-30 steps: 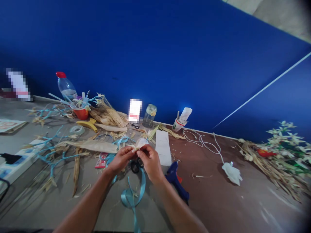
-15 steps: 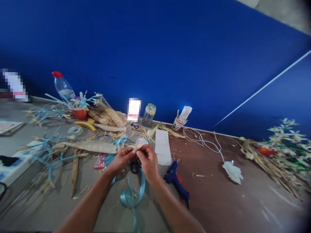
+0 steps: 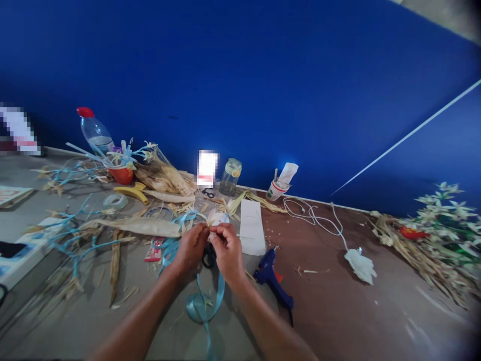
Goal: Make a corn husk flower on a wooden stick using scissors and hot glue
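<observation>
My left hand (image 3: 192, 246) and my right hand (image 3: 226, 248) meet above the table, fingers pinched together on a small pale corn-husk piece (image 3: 218, 218) that sticks up between them. A light blue ribbon (image 3: 203, 301) trails from under the hands toward me. Black scissors (image 3: 209, 256) lie partly hidden beneath my hands. A blue glue gun (image 3: 274, 282) lies just right of my right wrist.
A white paper strip (image 3: 252, 226) and a long husk (image 3: 139, 226) lie beside the hands. Behind are a glass jar (image 3: 230, 177), paper cup (image 3: 278, 188), red bowl (image 3: 121, 174), plastic bottle (image 3: 94, 131) and tape roll (image 3: 114, 201). A white cable (image 3: 319, 220) and husk flowers (image 3: 432, 230) lie right.
My hands stayed together on the husk piece, the fingers shifting slightly as they work it. The view drifted a little.
</observation>
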Demonstrator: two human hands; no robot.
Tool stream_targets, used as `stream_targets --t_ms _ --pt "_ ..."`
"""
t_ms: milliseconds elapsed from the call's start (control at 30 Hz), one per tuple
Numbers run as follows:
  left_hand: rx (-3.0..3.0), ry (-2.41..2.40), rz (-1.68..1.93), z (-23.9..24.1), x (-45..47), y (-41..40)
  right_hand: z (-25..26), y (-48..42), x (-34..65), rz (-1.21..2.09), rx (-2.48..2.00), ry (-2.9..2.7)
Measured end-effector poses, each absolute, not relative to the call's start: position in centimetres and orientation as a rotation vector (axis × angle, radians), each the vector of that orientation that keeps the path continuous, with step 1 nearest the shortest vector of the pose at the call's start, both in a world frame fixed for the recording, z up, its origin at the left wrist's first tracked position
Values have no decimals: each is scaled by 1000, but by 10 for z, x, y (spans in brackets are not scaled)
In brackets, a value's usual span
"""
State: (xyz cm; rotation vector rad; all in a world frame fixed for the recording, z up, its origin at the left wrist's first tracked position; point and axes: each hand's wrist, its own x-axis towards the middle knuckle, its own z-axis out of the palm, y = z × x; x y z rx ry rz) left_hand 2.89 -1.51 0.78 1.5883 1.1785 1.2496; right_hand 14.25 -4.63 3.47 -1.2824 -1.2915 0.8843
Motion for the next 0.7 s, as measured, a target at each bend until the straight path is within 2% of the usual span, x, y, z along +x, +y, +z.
stream_targets --t_ms 367,567,700 --pt "1935 1371 1320 3 26 -12 38 -47 147 850 -1189 -1322" --pt "1892 1374 1307 5 24 -16 47 -37 161 1158 -1148 -893" --pt "1918 1273 1280 3 26 -17 67 -26 174 1401 -1034 -830"
